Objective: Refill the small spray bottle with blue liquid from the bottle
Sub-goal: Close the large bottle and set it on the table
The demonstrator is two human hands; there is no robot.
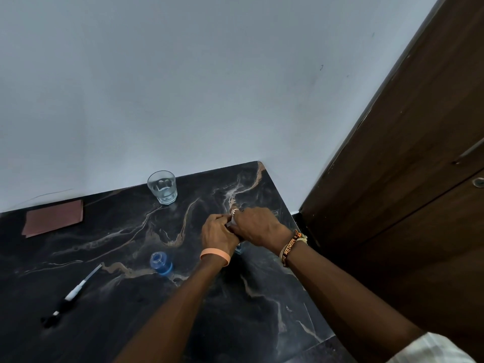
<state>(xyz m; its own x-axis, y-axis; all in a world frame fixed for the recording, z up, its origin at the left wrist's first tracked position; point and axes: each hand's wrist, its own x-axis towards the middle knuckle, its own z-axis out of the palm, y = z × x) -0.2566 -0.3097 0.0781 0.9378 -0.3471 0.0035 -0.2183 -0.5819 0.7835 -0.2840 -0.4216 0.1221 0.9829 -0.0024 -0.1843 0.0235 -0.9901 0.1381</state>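
A small blue bottle (pixel 161 263) stands upright on the dark marble table (pixel 110 258), its mouth uncovered, left of my forearm. Further right, both my hands meet over a small clear spray bottle (pixel 238 248), of which only a pale bluish bottom corner shows below them. My left hand (pixel 217 235) curls around the bottle's body. My right hand (pixel 258 226) pinches a small whitish part at its top. Most of the spray bottle is hidden by my fingers.
A clear drinking glass (pixel 162 187) stands near the wall at the back. A reddish-brown flat pad (pixel 53 218) lies at the back left. A black and white pen-like tool (pixel 70 297) lies at the front left. A brown wooden door (pixel 408 166) is close on the right.
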